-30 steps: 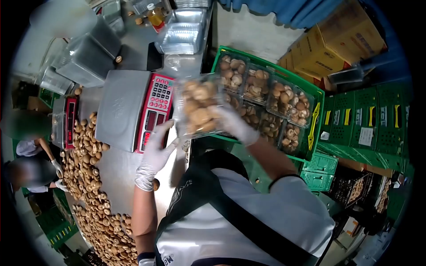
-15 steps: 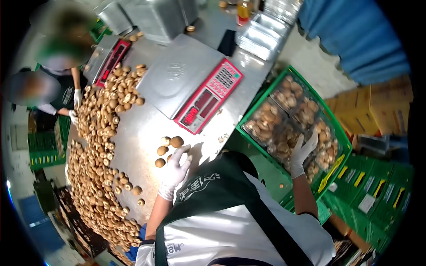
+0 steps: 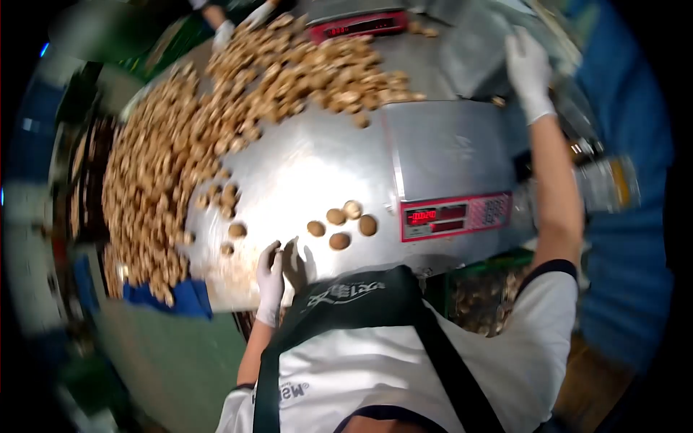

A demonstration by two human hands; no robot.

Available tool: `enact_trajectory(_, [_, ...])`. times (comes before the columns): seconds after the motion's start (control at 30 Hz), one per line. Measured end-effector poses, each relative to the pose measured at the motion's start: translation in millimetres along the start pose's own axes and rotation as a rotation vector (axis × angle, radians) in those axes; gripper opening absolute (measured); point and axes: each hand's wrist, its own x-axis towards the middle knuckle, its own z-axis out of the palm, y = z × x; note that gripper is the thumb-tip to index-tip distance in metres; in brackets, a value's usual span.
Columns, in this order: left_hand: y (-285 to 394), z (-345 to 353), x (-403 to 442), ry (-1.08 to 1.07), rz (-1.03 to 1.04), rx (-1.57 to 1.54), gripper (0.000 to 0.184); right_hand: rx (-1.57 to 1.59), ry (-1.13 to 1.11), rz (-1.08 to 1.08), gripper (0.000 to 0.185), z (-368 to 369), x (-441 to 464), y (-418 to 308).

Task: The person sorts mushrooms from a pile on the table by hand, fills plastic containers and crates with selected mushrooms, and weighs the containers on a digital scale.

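My left hand (image 3: 270, 283), in a white glove, is low over the steel table (image 3: 289, 180); its fingers are slightly bent and apart, with nothing visible in them. To its right lies a small group of loose shiitake mushrooms (image 3: 336, 216). My right hand (image 3: 529, 71), also gloved, reaches far out to the upper right, fingers stretched at the edge of a stack of clear-grey plastic trays (image 3: 473, 54). Blur hides whether it touches them. Between the hands stands a scale (image 3: 455, 155) with a bare metal plate and lit red digits.
A large heap of mushrooms (image 3: 166, 173) covers the table's left and far side. A second red scale (image 3: 357, 27) stands at the back, near another person's gloved hands (image 3: 224, 35). Below my right arm is a crate of packed mushrooms (image 3: 484, 299). A blue curtain (image 3: 621, 274) hangs at right.
My view has turned. My right hand has left the crate of packed trays and stretched out to the plastic tray stack. My left hand has moved away from the small mushroom group.
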Motion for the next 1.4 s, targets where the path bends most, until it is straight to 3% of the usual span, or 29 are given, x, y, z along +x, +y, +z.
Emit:
enact_trajectory(0.03, [-10.3,-3.7,-3.2,0.078,-0.005,-0.04,0.03,-0.213,-0.16,0.041,0.051,25.2,21.7,23.2])
enact_trajectory(0.07, [-18.7,-5.3,-7.6,0.148,-0.006,-0.08,0.031,-0.329,-0.465,0.221,0.056,35.3,36.7,31.3])
enact_trajectory(0.1, [-21.0,-7.7,-13.4,0.193,-0.046,-0.093,0.031,-0.368,-0.537,0.278,0.054,48.2,45.6,41.0])
enact_trajectory(0.17, [-39.4,-10.2,-24.2,0.253,-0.116,-0.151,0.031,-0.342,-0.578,0.198,0.051,80.8,69.2,95.9])
enact_trajectory(0.23, [-42.8,-6.0,-31.3,0.244,-0.175,-0.248,0.031,-0.057,-0.639,0.142,0.048,82.1,77.5,126.8])
enact_trajectory(0.27, [-42.8,-2.6,-32.1,0.233,-0.196,-0.296,0.031,0.029,-0.533,0.294,0.046,83.4,77.0,130.7])
enact_trajectory(0.33, [-34.3,7.9,-30.0,0.19,-0.201,-0.388,0.03,0.373,-0.523,0.762,0.042,73.6,79.2,125.7])
enact_trajectory(0.43, [-18.6,17.5,-18.8,0.109,-0.138,-0.292,0.031,0.291,-0.456,0.789,0.036,87.5,90.8,154.4])
enact_trajectory(0.53, [-0.2,23.3,-8.4,0.039,0.134,-0.003,0.034,0.257,-0.07,0.284,0.034,68.1,84.3,142.5])
enact_trajectory(0.63, [23.2,39.7,-6.9,-0.07,0.153,-0.008,0.04,0.244,0.01,0.254,0.032,10.4,46.3,81.2])
enact_trajectory(0.67, [21.4,48.0,-5.4,-0.114,0.172,-0.001,0.041,0.237,0.048,0.14,0.03,-6.0,14.9,49.1])
enact_trajectory(0.73, [26.4,62.3,-3.5,-0.182,0.314,0.113,0.051,0.036,-0.08,0.079,0.026,-40.3,-49.3,5.9])
enact_trajectory(0.77, [31.6,66.8,-1.1,-0.207,0.373,0.205,0.053,0.083,0.036,-0.204,0.021,-47.6,-86.9,-8.8])
enact_trajectory(0.93, [43.3,85.7,13.1,-0.396,0.488,0.542,0.055,0.116,-0.364,-0.299,0.006,-95.4,-222.9,-63.0])
enact_trajectory(1.0, [39.0,90.1,15.2,-0.393,0.464,0.515,0.049,0.076,-0.497,-0.268,0.015,-108.3,-245.5,-84.6])
enact_trajectory(1.07, [43.4,88.6,14.6,-0.398,0.404,0.463,0.047,0.181,-0.378,-0.166,0.028,-121.5,-254.6,-116.7])
enact_trajectory(1.13, [38.9,86.8,5.3,-0.394,0.268,0.162,0.042,0.453,-0.396,-0.153,0.041,-126.5,-270.4,-136.1])
enact_trajectory(1.2, [19.2,87.4,-0.5,-0.396,0.076,-0.293,0.041,0.736,-0.604,-0.071,0.044,-115.9,-286.8,-175.6])
enact_trajectory(1.23, [15.8,80.7,-2.4,-0.453,-0.059,-0.461,0.04,0.746,-0.664,-0.057,0.045,-102.8,-297.6,-198.0])
enact_trajectory(1.27, [12.5,70.7,-4.7,-0.555,-0.334,-0.811,0.038,0.756,-0.725,-0.046,0.046,-85.1,-308.6,-218.0])
enact_trajectory(1.33, [6.1,60.1,-10.6,-0.515,-0.425,-1.082,0.033,0.513,-0.729,-0.121,0.047,-46.4,-327.7,-244.8])
enact_trajectory(1.4, [-7.4,53.3,-14.8,-0.488,-0.529,-1.131,0.029,0.401,-0.844,-0.152,0.048,-5.9,-350.2,-239.9])
